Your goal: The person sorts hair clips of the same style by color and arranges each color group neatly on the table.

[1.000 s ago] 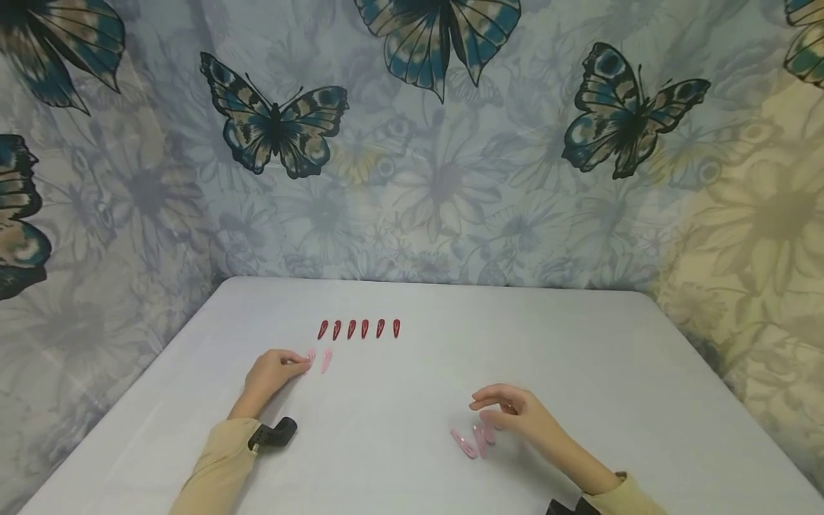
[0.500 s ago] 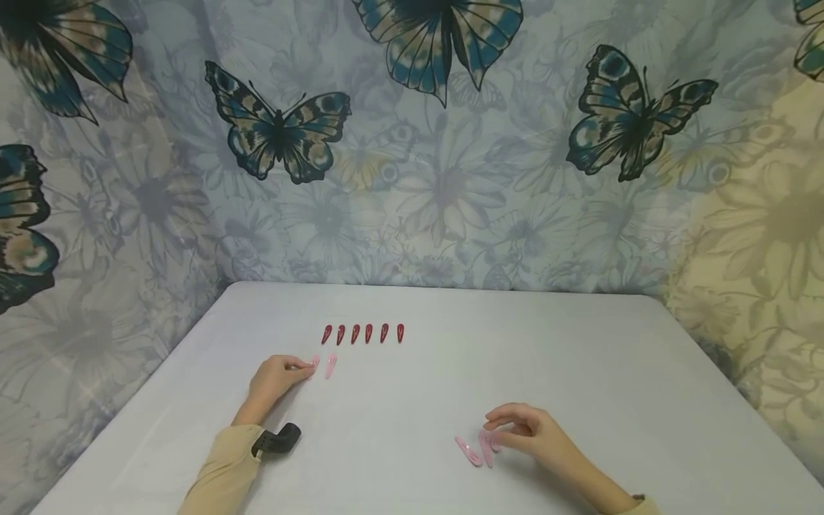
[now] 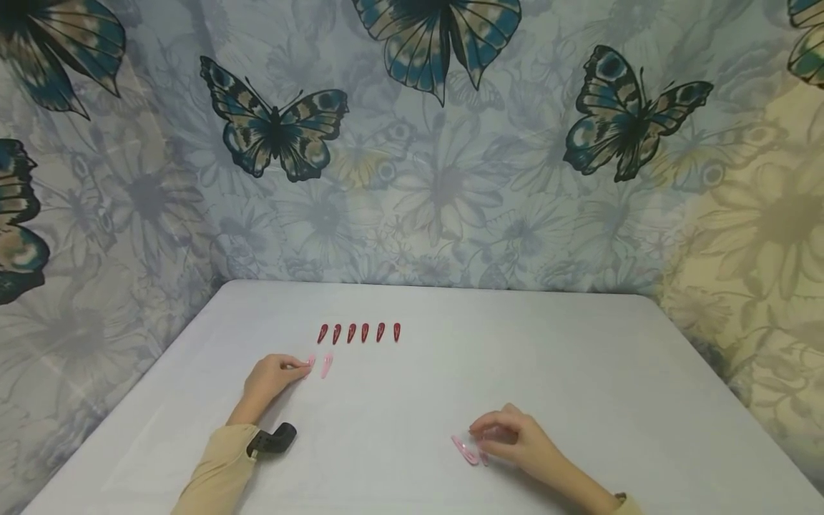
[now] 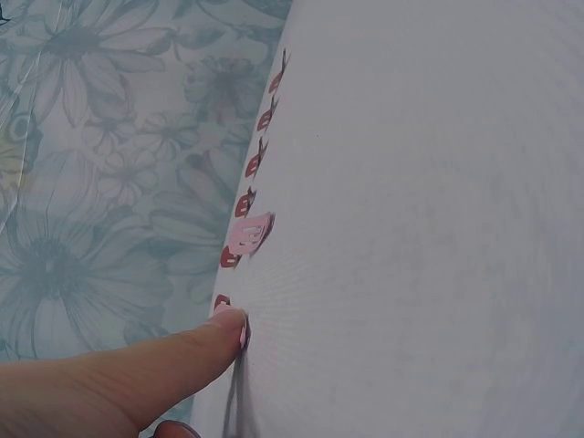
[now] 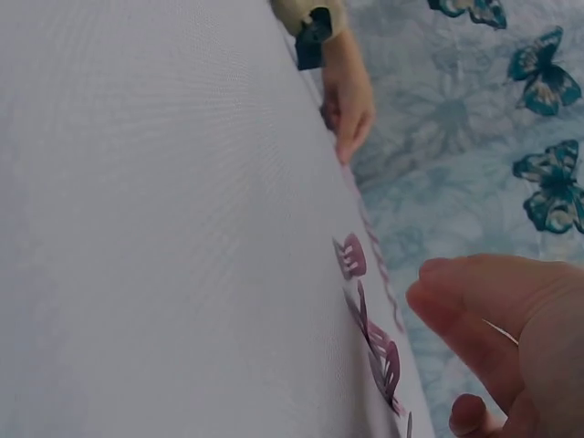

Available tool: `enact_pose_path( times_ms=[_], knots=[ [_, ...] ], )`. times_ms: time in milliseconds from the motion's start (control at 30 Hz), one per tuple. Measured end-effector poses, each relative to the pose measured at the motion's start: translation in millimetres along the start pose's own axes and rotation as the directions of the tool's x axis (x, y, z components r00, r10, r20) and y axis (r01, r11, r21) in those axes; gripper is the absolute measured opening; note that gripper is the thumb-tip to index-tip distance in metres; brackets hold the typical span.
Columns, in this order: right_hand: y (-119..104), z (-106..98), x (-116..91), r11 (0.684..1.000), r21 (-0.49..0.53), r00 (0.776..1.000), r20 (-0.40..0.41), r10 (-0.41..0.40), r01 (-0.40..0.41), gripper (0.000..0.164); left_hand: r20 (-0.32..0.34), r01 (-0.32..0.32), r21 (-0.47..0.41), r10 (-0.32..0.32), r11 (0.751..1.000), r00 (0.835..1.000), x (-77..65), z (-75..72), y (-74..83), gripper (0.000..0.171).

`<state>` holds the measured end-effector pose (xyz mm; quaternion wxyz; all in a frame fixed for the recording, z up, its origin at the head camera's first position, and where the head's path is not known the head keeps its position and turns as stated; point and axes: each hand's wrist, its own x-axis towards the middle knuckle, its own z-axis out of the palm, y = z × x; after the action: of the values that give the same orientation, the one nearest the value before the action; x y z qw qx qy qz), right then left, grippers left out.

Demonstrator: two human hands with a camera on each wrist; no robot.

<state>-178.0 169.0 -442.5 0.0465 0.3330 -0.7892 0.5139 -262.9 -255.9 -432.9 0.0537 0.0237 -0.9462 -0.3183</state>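
Observation:
My left hand [image 3: 273,379] rests at the left of the table, thumb and finger pinching a pink snap hair clip [image 3: 311,361] whose tip shows past them. In the left wrist view a fingertip covers most of that clip. Just right of it lies a second pink hair clip [image 3: 327,365]. Over a small group of pink clips, my right hand [image 3: 518,443] hovers with loosely bent fingers, hiding part of the group. One clip [image 3: 465,450] of the group lies left of the fingers. In the right wrist view those fingers [image 5: 456,278] stand apart from the clips [image 5: 388,360].
Several red hair clips [image 3: 365,333] lie in an even row behind the two pink ones. The white table [image 3: 579,357] reaches back to a wall cloth [image 3: 444,214] printed with butterflies and flowers. A black band with a camera [image 3: 273,438] sits on the left wrist.
My right hand has come down and a little left over the pink clips, covering more of them. The left hand stays at its pink clip.

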Motion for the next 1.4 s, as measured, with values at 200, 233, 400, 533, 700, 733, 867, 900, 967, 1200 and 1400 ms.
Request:
enact_pose_path(
  times_ms=[200, 233, 400, 533, 700, 733, 867, 900, 967, 1200, 1400],
  knots=[
    [2, 9, 7, 0.989, -0.065, 0.991, 0.005, -0.132, 0.132, 0.021, 0.000, 0.003, 0.018, -0.003, 1.000, 1.000, 0.3, -3.1, -2.0, 0.022],
    [1, 9, 8, 0.985, -0.079, 0.988, 0.013, -0.155, 0.156, 0.022, 0.002, 0.002, 0.015, -0.002, 1.000, 1.000, 0.0, -3.3, -2.2, 0.022],
    [2, 10, 7, 0.964, -0.105, 0.969, 0.040, -0.243, 0.245, 0.028, 0.009, -0.005, -0.011, 0.005, 1.000, 1.000, -0.7, -1.3, -0.9, 0.022],
    [2, 9, 8, 0.946, -0.152, 0.958, 0.075, -0.276, 0.285, 0.024, -0.003, -0.001, -0.004, 0.001, 1.000, 1.000, -0.1, -0.5, -0.6, 0.023],
    [3, 12, 7, 0.921, -0.247, 0.953, 0.098, -0.286, 0.302, 0.021, 0.000, 0.007, 0.006, -0.007, 1.000, 1.000, -0.3, -1.8, -0.8, 0.023],
    [2, 12, 7, 0.922, -0.255, 0.956, 0.105, -0.275, 0.293, 0.021, 0.002, 0.007, 0.004, -0.007, 1.000, 1.000, -0.5, -2.2, -0.8, 0.023],
    [-2, 13, 7, 0.919, -0.303, 0.966, 0.130, -0.224, 0.254, 0.022, 0.000, -0.001, 0.004, 0.001, 1.000, 1.000, -0.3, -2.1, -1.0, 0.022],
    [-4, 13, 7, 0.912, -0.319, 0.965, 0.136, -0.224, 0.256, 0.022, 0.001, -0.003, 0.001, 0.003, 1.000, 1.000, -0.1, -1.9, -1.1, 0.022],
    [-6, 12, 8, 0.889, -0.359, 0.958, 0.140, -0.251, 0.285, 0.023, 0.002, -0.006, -0.005, 0.006, 1.000, 1.000, 0.2, -1.2, -0.8, 0.021],
    [-7, 11, 10, 0.805, -0.420, 0.908, 0.188, -0.374, 0.418, 0.023, 0.011, -0.007, -0.006, 0.007, 1.000, 1.000, -0.4, -0.2, -0.9, 0.021],
    [-10, 10, 10, 0.791, -0.461, 0.915, 0.217, -0.340, 0.403, 0.022, 0.008, -0.009, -0.004, 0.010, 1.000, 1.000, -0.9, -0.9, -1.2, 0.022]
  ],
)
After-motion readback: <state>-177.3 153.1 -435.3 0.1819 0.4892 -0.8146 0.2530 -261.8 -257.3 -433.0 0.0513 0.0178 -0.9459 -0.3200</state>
